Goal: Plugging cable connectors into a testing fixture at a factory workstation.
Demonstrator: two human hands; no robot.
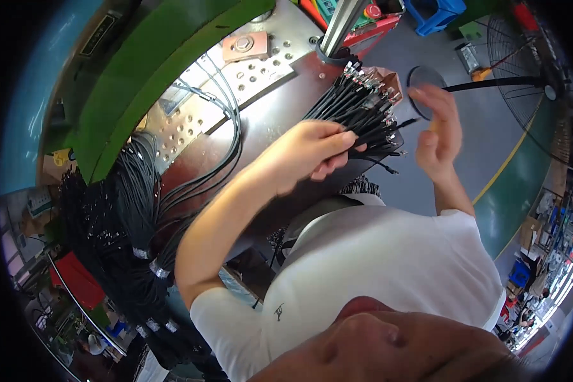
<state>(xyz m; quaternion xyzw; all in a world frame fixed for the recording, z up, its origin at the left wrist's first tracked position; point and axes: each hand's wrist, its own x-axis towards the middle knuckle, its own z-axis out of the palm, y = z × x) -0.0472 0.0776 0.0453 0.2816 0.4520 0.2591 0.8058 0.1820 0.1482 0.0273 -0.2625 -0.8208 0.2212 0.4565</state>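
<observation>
Head view: I see a left fisheye on the person's head point(388, 350), facing down, close above shirt point(375, 254), left hand point(317, 148), right hand point(444, 137), bench point(270, 114); rim bends edges.

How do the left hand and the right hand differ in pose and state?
The left hand is closed on black cables; the right hand is open, apparently holding nothing. The left hand's fingers point rightward in view, while the right hand's point upward. Both are bare.
</observation>
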